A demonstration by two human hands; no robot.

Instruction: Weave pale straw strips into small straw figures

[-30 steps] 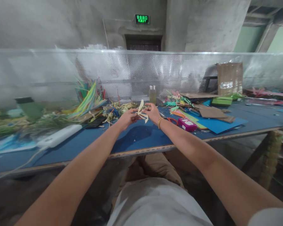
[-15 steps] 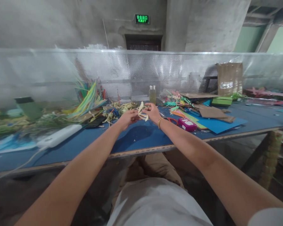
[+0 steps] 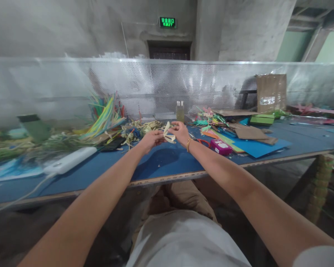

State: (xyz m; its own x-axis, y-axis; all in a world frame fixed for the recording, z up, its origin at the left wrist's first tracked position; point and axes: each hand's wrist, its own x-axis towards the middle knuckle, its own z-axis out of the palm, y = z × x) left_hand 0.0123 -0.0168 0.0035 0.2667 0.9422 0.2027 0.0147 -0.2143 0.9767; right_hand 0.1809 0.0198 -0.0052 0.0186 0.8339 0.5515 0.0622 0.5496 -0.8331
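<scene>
At twelve o'clock, left hand [image 3: 151, 141] and right hand [image 3: 180, 133] grips pinch pale strips [image 3: 166, 129], apparently shaping them; next needs steady tension.

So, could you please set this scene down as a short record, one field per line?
Left hand: bare left hand pinching a pale cream, petal-like strip piece
Right hand: bare right hand at the same piece, gold-coloured bracelet on its wrist
Surface: long blue-topped table
Left side: long white plastic bar
Right side: magenta box with white marking, flat blue sheet
Behind: perforated silver metal panel
</scene>
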